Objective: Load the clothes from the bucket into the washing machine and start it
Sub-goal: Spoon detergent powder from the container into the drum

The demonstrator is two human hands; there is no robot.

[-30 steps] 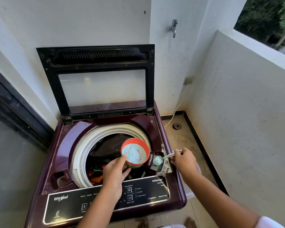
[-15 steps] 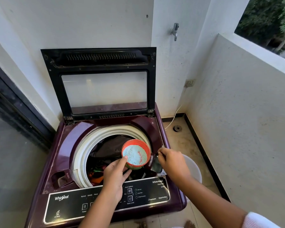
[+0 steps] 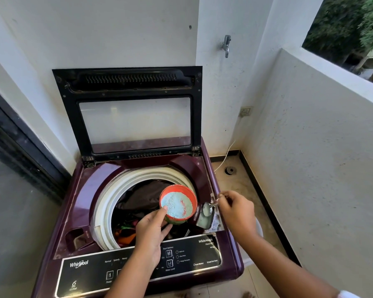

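Washing machine (image 3: 88, 190): top-loader, lid (image 3: 127, 82) raised upright against the wall.
Control panel (image 3: 91, 267): front edge of the deck; the power key sits at its left part, and no lit indicator can be made out.
Clothes (image 3: 142, 198): dark and coloured items lie inside the white drum ring (image 3: 108, 196); loading appears complete.
Left hand (image 3: 153, 231): grip wrapped round the detergent cup (image 3: 194, 197), thumb on the near rim, held over the right side of the drum opening.
Detergent cup: red rim, holds pale blue powder and sits close to level.
Spoon (image 3: 207, 208): bowl carries powder and hangs just above the dispenser recess (image 3: 204, 222) at the front right corner of the deck.
Dispenser recess: some pale powder is already in it.
Right hand (image 3: 237, 209): grip narrow, with the fingertips pinching the spoon handle.
Bucket (image 3: 259, 227): white, on the floor beside the machine's right side, mostly hidden by the right forearm; its contents cannot be seen.
Step in hand (judged): dosing detergent from the cup into the recess.
Procedure: keep the cup level and close beside the recess. Lower the spoon inside the recess walls before tipping. Turn the handle slowly so that powder does not scatter onto the deck.
Remaining (judged): set the cup aside, shut the lid, press power and start.
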